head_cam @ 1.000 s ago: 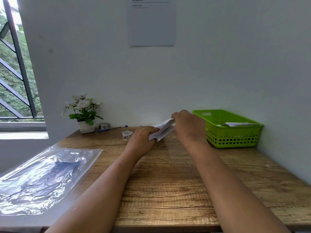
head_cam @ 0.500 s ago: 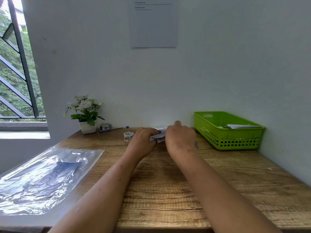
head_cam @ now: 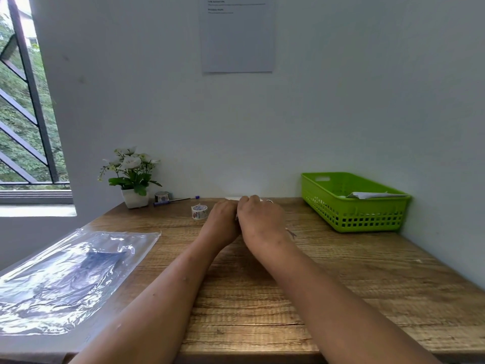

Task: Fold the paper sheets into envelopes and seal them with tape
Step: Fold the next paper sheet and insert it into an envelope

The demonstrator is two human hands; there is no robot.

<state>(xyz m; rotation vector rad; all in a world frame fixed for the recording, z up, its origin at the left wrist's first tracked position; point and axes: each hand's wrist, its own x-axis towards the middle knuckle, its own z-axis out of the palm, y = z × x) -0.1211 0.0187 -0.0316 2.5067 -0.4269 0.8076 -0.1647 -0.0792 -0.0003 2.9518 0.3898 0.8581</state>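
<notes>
Hands meet on the table [head_cam: 249, 298], left of the basket [head_cam: 354, 206]: the left hand [head_cam: 223, 222] and right hand [head_cam: 259, 222] touch side by side, fingers curled down and away. Under them the paper [head_cam: 232, 198] is mostly hidden, one white edge showing beyond the knuckles; whether they pinch it or press it flat I cannot tell. Further left of the basket stands a tape roll [head_cam: 199, 212]. Inside the basket lies a folded sheet [head_cam: 372, 195].

left hand [head_cam: 223, 223] | right hand [head_cam: 261, 222] | side by side, touching; fingers curled under
</notes>
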